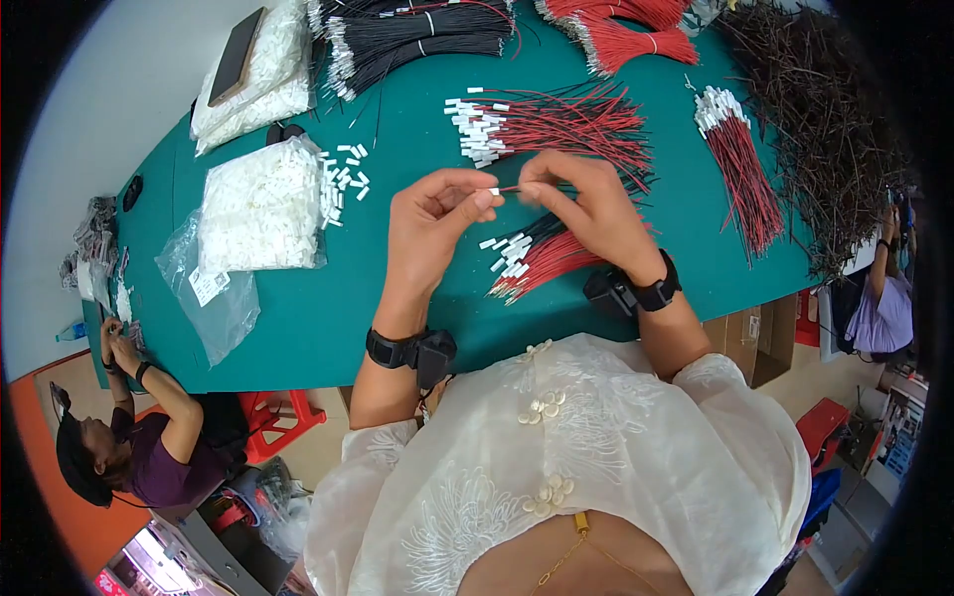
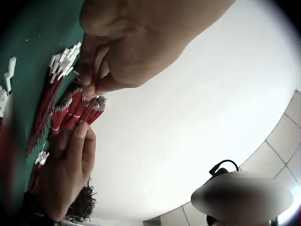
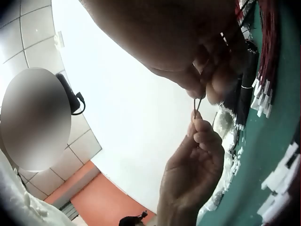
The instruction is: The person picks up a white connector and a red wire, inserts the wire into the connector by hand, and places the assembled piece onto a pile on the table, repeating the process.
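Observation:
In the head view, my left hand [image 1: 422,223] pinches a small white plastic connector [image 1: 494,191] between thumb and forefinger. My right hand [image 1: 591,209], just to the right, pinches thin wires [image 1: 511,189] that run to the connector. Two strands of wire [image 3: 195,107] span the short gap between my hands in the right wrist view. Below and behind the hands lie red and black wires with white connectors: one bunch [image 1: 556,124] beyond them, another bunch [image 1: 556,260] nearer my body.
Loose white connectors [image 1: 343,184] lie beside a clear bag of them [image 1: 260,214] on the green table [image 1: 397,298]. Bundles of black wires [image 1: 427,45] and red wires [image 1: 641,42] lie at the back. A dark tangled heap [image 1: 815,119] stands right. Another person [image 1: 164,437] sits at left.

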`<state>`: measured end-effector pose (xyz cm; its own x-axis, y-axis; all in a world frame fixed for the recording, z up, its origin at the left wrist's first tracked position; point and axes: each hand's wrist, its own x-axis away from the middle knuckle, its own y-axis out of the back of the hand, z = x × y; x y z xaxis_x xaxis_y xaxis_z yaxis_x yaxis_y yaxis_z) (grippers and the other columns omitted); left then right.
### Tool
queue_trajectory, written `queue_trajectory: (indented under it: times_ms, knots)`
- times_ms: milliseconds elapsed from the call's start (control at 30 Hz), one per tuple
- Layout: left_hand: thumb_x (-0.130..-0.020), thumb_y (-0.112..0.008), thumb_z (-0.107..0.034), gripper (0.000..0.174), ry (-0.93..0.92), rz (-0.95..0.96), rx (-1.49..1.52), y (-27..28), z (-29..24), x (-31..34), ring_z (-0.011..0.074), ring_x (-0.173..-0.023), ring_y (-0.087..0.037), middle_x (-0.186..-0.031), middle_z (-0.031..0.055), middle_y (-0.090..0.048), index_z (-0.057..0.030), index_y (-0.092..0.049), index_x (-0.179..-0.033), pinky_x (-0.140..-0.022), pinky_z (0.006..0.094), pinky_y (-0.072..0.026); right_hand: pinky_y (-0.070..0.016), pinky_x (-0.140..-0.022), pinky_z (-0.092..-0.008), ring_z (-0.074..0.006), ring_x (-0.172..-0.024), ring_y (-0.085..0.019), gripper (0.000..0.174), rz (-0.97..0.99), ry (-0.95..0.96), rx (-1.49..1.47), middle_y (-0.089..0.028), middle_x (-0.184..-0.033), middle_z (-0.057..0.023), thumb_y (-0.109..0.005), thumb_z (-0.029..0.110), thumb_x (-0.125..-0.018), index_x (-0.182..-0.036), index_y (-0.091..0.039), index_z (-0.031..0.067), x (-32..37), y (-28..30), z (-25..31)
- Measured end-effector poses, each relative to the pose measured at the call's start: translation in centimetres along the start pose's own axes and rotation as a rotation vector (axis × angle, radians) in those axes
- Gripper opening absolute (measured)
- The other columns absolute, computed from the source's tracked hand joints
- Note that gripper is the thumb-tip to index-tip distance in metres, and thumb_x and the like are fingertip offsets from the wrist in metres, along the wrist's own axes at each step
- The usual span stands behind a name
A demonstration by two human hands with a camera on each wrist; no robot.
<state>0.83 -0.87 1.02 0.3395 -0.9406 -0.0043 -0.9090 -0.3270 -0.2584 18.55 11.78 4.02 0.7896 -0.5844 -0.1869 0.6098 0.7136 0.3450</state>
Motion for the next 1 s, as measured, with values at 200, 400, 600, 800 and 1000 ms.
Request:
queue_trajectory:
  times_ms: [200,400,600,800,1000]
  knots:
    - [-0.093,-0.072,-0.001,0.022,-0.017,-0.159,-0.112,1.2,0.2,-0.5,0.0154,-0.088,-0.072,-0.103,0.0118,-0.075,0.0047,-0.069,-0.114,-0.076,0.0252,-0.0563,-0.0532,-0.065,-0.0309,-0.0211,-0.071,-0.066,0.006,-0.016,-0.082,0.256,-0.067,-0.078,-0.0081,-0.069,0.005,-0.094,-0.098,-0.07,0.0011,-0.1,1.5,-0.1]
    - [-0.086,-0.076,-0.001,0.024,-0.161,-0.237,-0.508,0.5,0.3,-0.5,0.0204,-0.086,-0.072,-0.108,0.0104,-0.073,0.0009,-0.071,-0.11,-0.073,0.0286,-0.056,-0.0531,-0.068,-0.0357,-0.024,-0.078,-0.067,0.011,-0.304,0.365,0.636,-0.07,-0.082,-0.0069,-0.076,0.006,-0.084,-0.094,-0.072,0.0021,-1.2,3.0,-2.2]
    - [-0.079,-0.078,0.0,0.021,-0.186,0.326,-1.079,1.7,0.8,0.4,0.0267,-0.08,-0.069,-0.099,0.009,-0.07,-0.0049,-0.073,-0.098,-0.069,0.0336,-0.0536,-0.0525,-0.075,-0.039,-0.0281,-0.087,-0.065,0.014,0.564,0.118,0.341,-0.069,-0.087,-0.0073,-0.078,0.005,-0.075,-0.089,-0.073,0.0047,0.5,3.0,-0.9]
    - [-0.079,-0.078,-0.002,0.021,-0.114,0.134,-0.94,1.5,1.0,-0.1,0.0248,-0.072,-0.068,-0.086,0.0081,-0.07,-0.0055,-0.072,-0.099,-0.066,0.0357,-0.0535,-0.0525,-0.075,-0.0384,-0.0304,-0.085,-0.064,0.013,0.575,0.108,0.594,-0.067,-0.087,-0.0085,-0.077,0.005,-0.074,-0.083,-0.068,0.0041,1.1,1.3,-2.2]
    - [-0.089,-0.074,0.0,0.013,0.011,-0.085,-0.365,1.1,0.2,-0.2,0.0139,-0.078,-0.07,-0.088,0.0067,-0.074,-0.0008,-0.072,-0.101,-0.071,0.026,-0.0548,-0.0515,-0.066,-0.0359,-0.0251,-0.076,-0.065,0.01,0.419,0.28,0.266,-0.067,-0.081,-0.0076,-0.076,0.002,-0.08,-0.085,-0.066,0.0017,0.3,1.4,-1.7]
